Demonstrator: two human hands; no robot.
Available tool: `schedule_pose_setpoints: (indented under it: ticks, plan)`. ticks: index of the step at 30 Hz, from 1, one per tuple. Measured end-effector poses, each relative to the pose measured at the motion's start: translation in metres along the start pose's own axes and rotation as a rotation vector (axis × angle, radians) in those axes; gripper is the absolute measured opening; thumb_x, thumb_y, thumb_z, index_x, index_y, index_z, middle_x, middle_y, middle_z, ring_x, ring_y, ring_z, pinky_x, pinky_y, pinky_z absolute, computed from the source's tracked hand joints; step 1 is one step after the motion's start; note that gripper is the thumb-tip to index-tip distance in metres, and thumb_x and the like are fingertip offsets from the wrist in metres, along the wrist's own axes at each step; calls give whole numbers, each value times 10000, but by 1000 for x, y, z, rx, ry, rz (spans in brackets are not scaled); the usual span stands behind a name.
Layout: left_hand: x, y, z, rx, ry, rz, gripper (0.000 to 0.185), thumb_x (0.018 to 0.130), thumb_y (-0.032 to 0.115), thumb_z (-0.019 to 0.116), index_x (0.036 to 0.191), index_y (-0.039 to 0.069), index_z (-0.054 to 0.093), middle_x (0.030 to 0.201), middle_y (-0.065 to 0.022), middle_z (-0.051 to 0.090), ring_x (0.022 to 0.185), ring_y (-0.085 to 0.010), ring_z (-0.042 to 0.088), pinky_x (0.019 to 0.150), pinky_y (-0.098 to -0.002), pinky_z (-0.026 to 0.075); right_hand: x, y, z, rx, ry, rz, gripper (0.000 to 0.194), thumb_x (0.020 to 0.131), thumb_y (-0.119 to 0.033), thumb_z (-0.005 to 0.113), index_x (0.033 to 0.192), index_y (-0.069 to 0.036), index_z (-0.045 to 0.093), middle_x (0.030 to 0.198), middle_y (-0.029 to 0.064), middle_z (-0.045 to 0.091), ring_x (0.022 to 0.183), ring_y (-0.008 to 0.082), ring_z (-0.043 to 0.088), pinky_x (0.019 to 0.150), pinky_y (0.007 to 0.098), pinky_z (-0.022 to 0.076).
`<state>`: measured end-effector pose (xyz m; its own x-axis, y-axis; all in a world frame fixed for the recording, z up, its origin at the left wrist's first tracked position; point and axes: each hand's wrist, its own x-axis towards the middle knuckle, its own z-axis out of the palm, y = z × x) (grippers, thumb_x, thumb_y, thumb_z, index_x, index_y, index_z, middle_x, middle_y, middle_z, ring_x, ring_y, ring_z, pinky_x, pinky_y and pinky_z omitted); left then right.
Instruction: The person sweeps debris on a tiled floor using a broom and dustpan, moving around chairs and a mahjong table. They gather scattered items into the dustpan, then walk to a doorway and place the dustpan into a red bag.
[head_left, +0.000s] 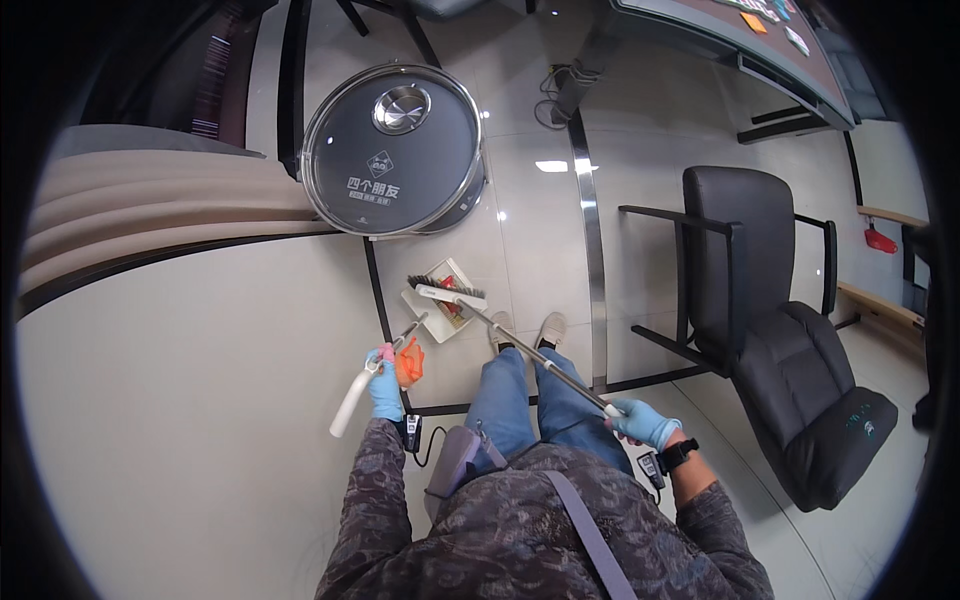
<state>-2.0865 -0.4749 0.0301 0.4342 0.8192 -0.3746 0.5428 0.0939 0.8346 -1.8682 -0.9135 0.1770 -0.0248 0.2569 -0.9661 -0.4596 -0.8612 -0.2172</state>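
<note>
My left hand (385, 388), in a light-blue glove, grips the dustpan's handle (351, 403) below its white curved end. An orange plastic bag (410, 364) hangs beside that hand; whether the fingers hold it is unclear. On the floor ahead of my feet lies the white dustpan (442, 322), with red and yellowish scraps (448, 283) in it. My right hand (643, 424), also gloved, is closed around the top of the broom's metal pole (559, 371). The white broom head (450, 295) with dark bristles rests across the dustpan and hides part of its contents.
A round dark drum (420, 165) with a clear rim and a metal dish (402, 109) stands ahead. Right of me are a black armchair (739, 262) and a table (720, 37). Coiled cables (562, 90) lie near the table. A beige curtain (165, 187) hangs at left.
</note>
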Motion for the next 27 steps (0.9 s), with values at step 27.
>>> schedule_pose_setpoints:
  ticks: [27]
  plan:
    - [73, -2, -39, 192, -306, 205, 156, 896, 160, 607, 953, 15, 602, 917, -70, 635, 820, -157, 580, 757, -311, 484, -45, -10, 133, 388, 53, 82, 181, 915, -222, 603, 1005, -66, 583, 606, -15, 550, 412, 49, 458, 373, 201, 361]
